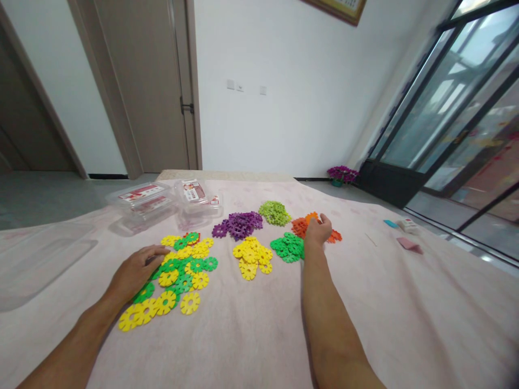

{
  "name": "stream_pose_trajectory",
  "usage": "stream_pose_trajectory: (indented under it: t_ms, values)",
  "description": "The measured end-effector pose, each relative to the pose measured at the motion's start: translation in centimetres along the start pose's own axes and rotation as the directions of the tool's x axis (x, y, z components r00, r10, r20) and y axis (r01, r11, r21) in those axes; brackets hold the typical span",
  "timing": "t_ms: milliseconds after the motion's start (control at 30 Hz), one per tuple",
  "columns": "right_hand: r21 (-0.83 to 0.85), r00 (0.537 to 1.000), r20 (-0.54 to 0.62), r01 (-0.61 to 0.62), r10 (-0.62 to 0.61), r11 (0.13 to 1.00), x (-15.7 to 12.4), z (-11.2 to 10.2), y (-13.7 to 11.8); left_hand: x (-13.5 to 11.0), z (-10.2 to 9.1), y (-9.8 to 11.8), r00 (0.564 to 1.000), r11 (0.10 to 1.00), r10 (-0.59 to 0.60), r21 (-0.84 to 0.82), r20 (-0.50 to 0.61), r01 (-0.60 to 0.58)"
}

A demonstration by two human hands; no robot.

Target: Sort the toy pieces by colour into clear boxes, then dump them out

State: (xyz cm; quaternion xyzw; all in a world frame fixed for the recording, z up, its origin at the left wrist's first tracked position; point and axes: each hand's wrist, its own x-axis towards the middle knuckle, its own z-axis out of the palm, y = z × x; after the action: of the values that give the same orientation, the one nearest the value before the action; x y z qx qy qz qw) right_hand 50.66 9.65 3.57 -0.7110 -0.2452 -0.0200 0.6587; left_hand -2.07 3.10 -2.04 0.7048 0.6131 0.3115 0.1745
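Observation:
My left hand rests at the left side of a mixed spread of yellow notched discs and green notched discs. Its fingers reach out over the discs with nothing visible in them. Over a red-orange pile, my right hand has its fingers bent around a lighter orange notched disc; part of that grip is hidden. Close by lie a green pile, a yellow pile, a purple pile and a lime-green pile.
Clear plastic boxes with labels stand at the back left, and a clear lid or tray lies at the left. On the right are a pink piece, a small white item and a blue one. A pale cloth covers the surface.

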Motion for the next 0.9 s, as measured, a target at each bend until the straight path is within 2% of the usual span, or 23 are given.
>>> stream_pose_trajectory:
  t_ms: [100, 167, 233, 300, 333, 400, 433, 500, 533, 567, 633, 667, 733, 800, 900]
  values:
    - [-0.037, 0.999, -0.030, 0.028, -0.030, 0.999, 0.5, -1.0, -0.1, 0.0, 0.1, -0.1, 1.000, 1.000, -0.005, -0.004, -0.006, 0.005]
    - [-0.039, 0.998, -0.002, 0.070, -0.071, 0.997, 0.0, -0.9, -1.1, 0.0, 0.1, -0.2, 1.000, 1.000, -0.007, -0.008, -0.013, 0.007]
    - [-0.006, 0.987, 0.096, 0.129, -0.127, 0.992, -1.5, -0.1, -2.6, -0.1, 0.1, -0.2, 1.000, 1.000, -0.002, -0.015, -0.013, 0.002]
    - [0.063, 0.942, 0.266, 0.194, -0.204, 0.979, -4.1, 1.2, -4.4, -0.1, 0.1, 0.0, 1.000, 1.000, 0.005, -0.020, -0.013, -0.006]
    - [0.106, 0.890, 0.381, 0.228, -0.251, 0.968, -5.8, 1.9, -5.2, -0.2, 0.0, 0.1, 1.000, 1.000, 0.005, -0.019, -0.016, -0.006]
    - [0.170, 0.722, 0.594, 0.318, -0.355, 0.933, -9.9, 2.8, -6.7, -0.2, -0.1, 0.4, 1.000, 1.000, 0.002, -0.007, -0.025, -0.002]
    - [0.211, 0.615, 0.669, 0.383, -0.418, 0.900, -12.2, 3.1, -7.3, -0.2, -0.1, 0.6, 1.000, 1.000, 0.000, 0.000, -0.030, 0.000]
    - [0.337, 0.346, 0.776, 0.480, -0.528, 0.810, -16.7, 3.3, -8.1, -0.2, -0.2, 0.7, 0.999, 1.000, 0.001, 0.009, -0.033, -0.001]
    - [0.393, 0.227, 0.800, 0.500, -0.555, 0.771, -18.8, 3.2, -8.3, -0.2, -0.2, 0.8, 0.999, 1.000, 0.002, 0.009, -0.032, -0.001]
    - [0.436, 0.125, 0.814, 0.513, -0.567, 0.740, -20.6, 3.2, -8.5, -0.2, -0.2, 0.7, 0.999, 1.000, 0.001, 0.006, -0.032, 0.000]
    - [0.489, -0.037, 0.825, 0.546, -0.563, 0.680, -23.5, 3.1, -8.7, -0.2, -0.1, 0.7, 1.000, 1.000, -0.002, 0.000, -0.030, 0.002]
    - [0.507, -0.094, 0.823, 0.565, -0.560, 0.651, -24.5, 3.2, -8.9, -0.2, -0.1, 0.7, 1.000, 1.000, -0.001, -0.004, -0.029, 0.001]
    - [0.524, -0.168, 0.819, 0.610, -0.549, 0.595, -25.8, 3.6, -9.1, -0.2, -0.1, 0.6, 1.000, 1.000, 0.008, -0.007, -0.027, -0.008]
    - [0.527, -0.215, 0.817, 0.657, -0.535, 0.540, -26.5, 4.0, -9.3, -0.2, 0.0, 0.7, 0.999, 1.000, 0.015, -0.009, -0.032, -0.015]
    - [0.536, -0.256, 0.805, 0.701, -0.535, 0.471, -26.8, 4.0, -9.6, -0.2, 0.0, 0.6, 0.999, 1.000, 0.010, -0.009, -0.047, -0.010]
